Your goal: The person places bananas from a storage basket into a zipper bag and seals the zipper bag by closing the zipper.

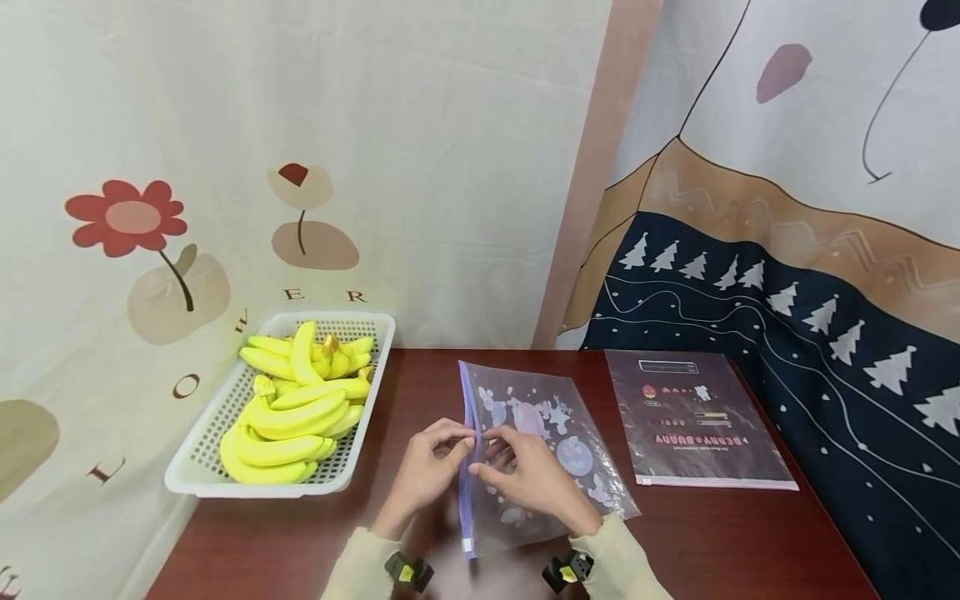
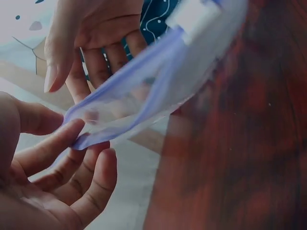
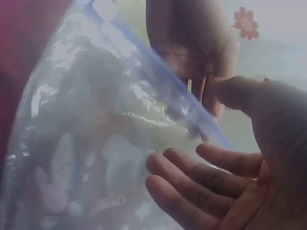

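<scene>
A clear zip bag (image 1: 551, 433) with pastel prints and a purple zip edge (image 1: 468, 467) is held up at its mouth over the table. My left hand (image 1: 429, 468) pinches that purple edge between thumb and fingers. In the left wrist view, the two purple strips (image 2: 160, 88) stand apart, with a white slider (image 2: 192, 19) at the near end. On the printed side is my right hand (image 1: 531, 471), its thumb and fingers apart around the edge. The right wrist view shows its fingers (image 3: 192, 184) loosely extended beside the film (image 3: 115, 143).
A white perforated basket (image 1: 183, 475) of yellow bananas (image 1: 300, 417) stands at the left. At the right, a dark printed zip bag (image 1: 701, 425) lies flat on the reddish-brown table (image 1: 712, 533). Patterned cloth (image 1: 465, 183) hangs behind the table and along its sides.
</scene>
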Demonstrator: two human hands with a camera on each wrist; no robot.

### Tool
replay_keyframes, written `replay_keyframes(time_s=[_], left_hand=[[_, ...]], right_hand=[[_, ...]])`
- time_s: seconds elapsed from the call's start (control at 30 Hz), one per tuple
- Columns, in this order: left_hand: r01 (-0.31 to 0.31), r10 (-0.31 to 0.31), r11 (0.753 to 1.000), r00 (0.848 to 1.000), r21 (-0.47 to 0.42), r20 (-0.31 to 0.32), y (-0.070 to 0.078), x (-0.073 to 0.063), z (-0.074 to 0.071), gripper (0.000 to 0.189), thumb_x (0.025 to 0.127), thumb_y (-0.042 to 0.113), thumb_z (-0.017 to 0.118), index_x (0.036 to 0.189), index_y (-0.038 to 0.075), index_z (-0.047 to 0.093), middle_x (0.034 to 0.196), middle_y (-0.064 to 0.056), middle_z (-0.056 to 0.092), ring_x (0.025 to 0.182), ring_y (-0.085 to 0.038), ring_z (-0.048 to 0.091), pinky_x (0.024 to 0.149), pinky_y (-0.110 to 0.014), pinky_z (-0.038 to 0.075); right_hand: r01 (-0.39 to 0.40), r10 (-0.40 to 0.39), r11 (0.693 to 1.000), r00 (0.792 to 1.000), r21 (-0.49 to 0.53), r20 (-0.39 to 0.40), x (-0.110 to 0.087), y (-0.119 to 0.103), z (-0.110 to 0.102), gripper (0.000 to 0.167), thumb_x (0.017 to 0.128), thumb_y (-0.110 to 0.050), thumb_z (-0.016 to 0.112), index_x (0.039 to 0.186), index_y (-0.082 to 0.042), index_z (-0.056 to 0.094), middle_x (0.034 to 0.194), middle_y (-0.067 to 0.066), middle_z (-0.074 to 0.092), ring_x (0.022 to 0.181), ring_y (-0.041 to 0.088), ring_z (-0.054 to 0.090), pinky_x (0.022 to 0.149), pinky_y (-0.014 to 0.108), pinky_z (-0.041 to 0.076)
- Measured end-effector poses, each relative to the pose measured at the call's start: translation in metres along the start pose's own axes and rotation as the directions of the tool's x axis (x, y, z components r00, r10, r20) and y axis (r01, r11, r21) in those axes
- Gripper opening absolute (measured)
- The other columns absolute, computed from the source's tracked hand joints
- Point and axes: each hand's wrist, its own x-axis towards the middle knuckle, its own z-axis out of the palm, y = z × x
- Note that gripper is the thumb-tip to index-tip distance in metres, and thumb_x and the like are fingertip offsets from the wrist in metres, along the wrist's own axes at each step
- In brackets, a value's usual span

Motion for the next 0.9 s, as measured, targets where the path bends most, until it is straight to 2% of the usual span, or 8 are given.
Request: replay_keyframes(time_s=[0.17, 0.33, 0.47, 0.67, 0.9], left_hand=[[-0.059, 0.06, 0.998, 0.997, -0.022, 0.047, 0.012, -0.001, 0.0, 0.018, 0.093, 0.0, 0.071, 0.105, 0.01, 0.08, 0.103, -0.007, 0.072, 0.088, -0.011, 0.07, 0.078, -0.023, 0.061], [-0.095, 0.097, 0.995, 0.994, -0.042, 0.05, 0.021, 0.0, 0.0, 0.021, 0.089, -0.002, 0.076, 0.105, 0.011, 0.079, 0.102, -0.008, 0.072, 0.082, -0.012, 0.069, 0.072, -0.026, 0.062], [-0.118, 0.119, 0.992, 0.993, -0.043, 0.009, 0.028, 0.002, 0.003, 0.024, 0.085, -0.002, 0.079, 0.104, 0.011, 0.076, 0.094, -0.01, 0.071, 0.072, -0.009, 0.064, 0.063, -0.024, 0.059], [-0.114, 0.11, 0.993, 0.991, -0.044, -0.077, 0.045, 0.005, 0.008, 0.032, 0.081, -0.01, 0.077, 0.105, 0.009, 0.066, 0.083, -0.01, 0.067, 0.062, -0.006, 0.059, 0.053, -0.02, 0.051], [-0.09, 0.079, 0.994, 0.98, -0.055, -0.183, 0.063, 0.008, -0.001, 0.058, 0.08, -0.017, 0.069, 0.127, 0.016, 0.06, 0.087, -0.012, 0.062, 0.056, -0.005, 0.051, 0.047, -0.016, 0.038]], right_hand=[[-0.045, 0.045, 0.996, 0.999, 0.071, -0.008, 0.002, -0.009, -0.006, 0.042, 0.092, -0.036, 0.077, 0.119, -0.005, 0.066, 0.091, 0.004, 0.077, 0.071, 0.004, 0.069, 0.063, 0.021, 0.057], [-0.037, 0.041, 0.996, 0.998, 0.084, -0.049, 0.002, -0.015, -0.012, 0.025, 0.092, -0.018, 0.075, 0.11, -0.003, 0.067, 0.086, 0.004, 0.077, 0.067, 0.005, 0.069, 0.059, 0.021, 0.056], [-0.023, 0.028, 0.998, 0.995, 0.055, -0.092, 0.003, -0.022, -0.019, 0.015, 0.088, -0.008, 0.072, 0.103, -0.005, 0.069, 0.08, 0.001, 0.076, 0.063, 0.005, 0.067, 0.057, 0.021, 0.054], [-0.042, 0.044, 0.999, 0.986, 0.019, -0.161, 0.007, -0.031, -0.037, 0.014, 0.085, -0.014, 0.08, 0.09, -0.01, 0.068, 0.071, -0.003, 0.065, 0.058, 0.008, 0.058, 0.051, 0.02, 0.048], [-0.08, 0.077, 0.997, 0.973, -0.005, -0.217, 0.007, -0.041, -0.066, 0.023, 0.082, -0.021, 0.086, 0.083, -0.013, 0.064, 0.064, -0.002, 0.056, 0.057, 0.008, 0.051, 0.048, 0.022, 0.042]])
